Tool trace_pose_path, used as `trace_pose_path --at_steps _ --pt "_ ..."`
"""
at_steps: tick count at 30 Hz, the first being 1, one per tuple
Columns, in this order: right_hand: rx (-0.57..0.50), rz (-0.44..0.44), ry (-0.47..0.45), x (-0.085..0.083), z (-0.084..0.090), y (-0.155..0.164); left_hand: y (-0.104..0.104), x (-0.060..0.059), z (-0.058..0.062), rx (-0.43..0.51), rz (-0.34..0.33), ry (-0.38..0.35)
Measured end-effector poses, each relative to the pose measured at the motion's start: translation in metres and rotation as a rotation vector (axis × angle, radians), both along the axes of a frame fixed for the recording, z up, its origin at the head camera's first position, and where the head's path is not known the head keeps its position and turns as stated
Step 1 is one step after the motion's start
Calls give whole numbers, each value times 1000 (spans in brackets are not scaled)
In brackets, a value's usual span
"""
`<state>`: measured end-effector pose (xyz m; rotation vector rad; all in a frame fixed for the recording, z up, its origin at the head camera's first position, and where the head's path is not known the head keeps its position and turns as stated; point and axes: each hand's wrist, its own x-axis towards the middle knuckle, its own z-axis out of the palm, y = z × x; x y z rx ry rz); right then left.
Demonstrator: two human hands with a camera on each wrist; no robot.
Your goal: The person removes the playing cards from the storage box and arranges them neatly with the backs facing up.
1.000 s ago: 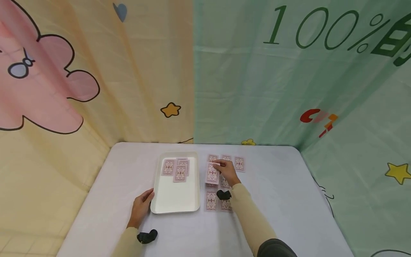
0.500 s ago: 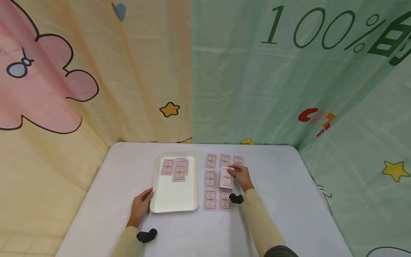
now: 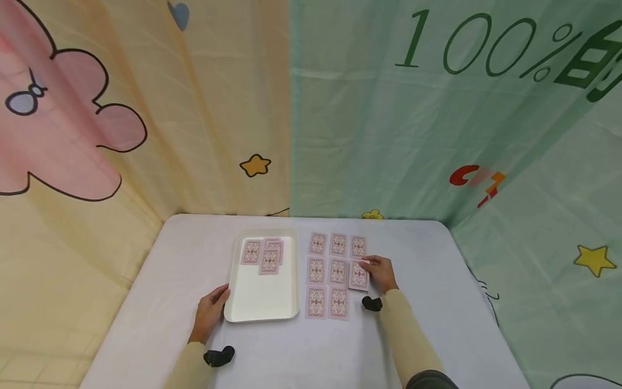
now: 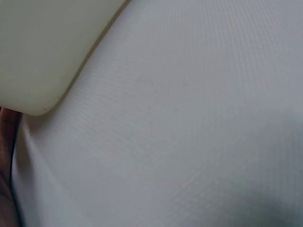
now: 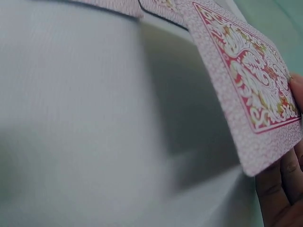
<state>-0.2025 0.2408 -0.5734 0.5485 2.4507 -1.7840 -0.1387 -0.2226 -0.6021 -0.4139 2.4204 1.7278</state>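
Observation:
My right hand (image 3: 381, 273) pinches a playing card (image 3: 359, 276) by its upper right, with the red-patterned back facing up. In the right wrist view the card (image 5: 251, 71) tilts above the white cloth and casts a shadow there, with fingers beneath it. Several more playing cards (image 3: 337, 272) lie face down in rows to the left of this hand and beyond it. At the white tray's (image 3: 262, 313) left edge my left hand (image 3: 209, 313) holds the side between thumb and fingers. In the left wrist view only a sliver of its fingers (image 4: 7, 137) shows by the tray's corner.
Inside the tray, towards its far end, several face-down cards (image 3: 252, 252) lie, some overlapping. A white cloth covers the table (image 3: 427, 313). Printed curtains (image 3: 359, 135) hang behind the table and along both sides.
My right hand has carried the card rightward, from over the left column, past the middle, to the right column. The left hand has stayed at the tray.

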Motion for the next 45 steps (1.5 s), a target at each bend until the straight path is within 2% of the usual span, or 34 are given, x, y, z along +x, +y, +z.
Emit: trace_pose_path --at_steps 3,9,16,27,33,38,40,45 --pt "54 6 -10 1 -1 3 0 2 -1 -2 -1 -14" --pt "160 45 2 -3 -4 5 1 2 0 -3 6 9" --pt "232 72 7 -9 -9 4 -1 0 1 -4 2 10" --pt "359 80 57 -8 -13 3 0 0 -1 -12 14 14" --pt "357 0 95 -4 -16 1 1 1 0 -7 20 16" --pt "321 -80 193 1 -12 -8 2 3 2 3 26 4" --pt "294 -79 219 0 -8 -15 2 3 2 10 25 4" --pt "219 -42 208 -3 6 -43 1 -1 1 15 22 0"
